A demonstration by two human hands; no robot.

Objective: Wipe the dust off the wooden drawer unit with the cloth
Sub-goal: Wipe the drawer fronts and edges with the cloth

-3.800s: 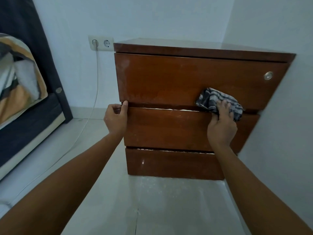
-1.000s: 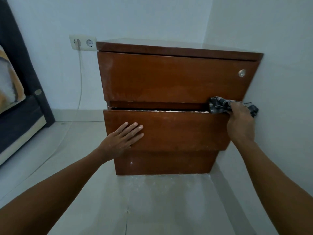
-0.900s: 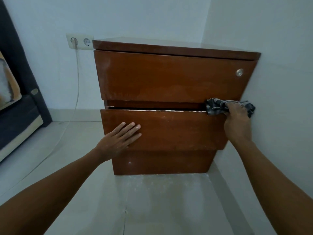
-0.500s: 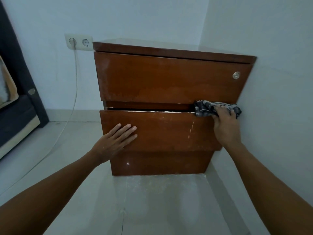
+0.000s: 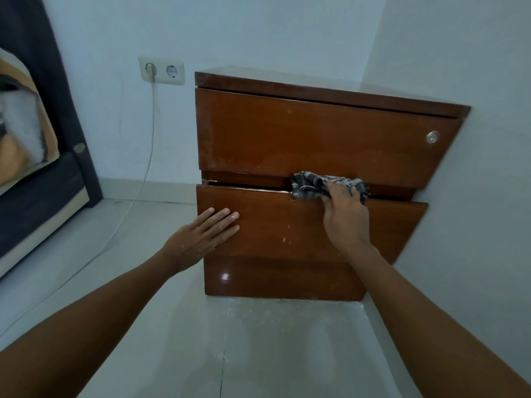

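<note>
A brown wooden drawer unit [image 5: 301,133] with three drawer fronts stands in the room's corner. Its middle drawer [image 5: 275,225] sticks out a little, showing a pale dusty top edge at the left. My right hand [image 5: 344,216] presses a dark checked cloth [image 5: 313,185] onto that top edge, near its middle, under the upper drawer. My left hand [image 5: 201,237] lies flat, fingers spread, on the left part of the middle drawer's front. A round metal lock [image 5: 432,137] sits at the upper drawer's right end.
A white wall socket [image 5: 161,70] with a plugged cable [image 5: 143,173] is left of the unit. A dark bed frame [image 5: 43,196] with a patterned pillow [image 5: 20,139] is at far left. The right wall [image 5: 474,196] touches the unit. The tiled floor [image 5: 258,340] looks dusty.
My right hand has slid the cloth leftward along the middle drawer's top edge, from its right end to near the middle. My left hand stays flat on the drawer front.
</note>
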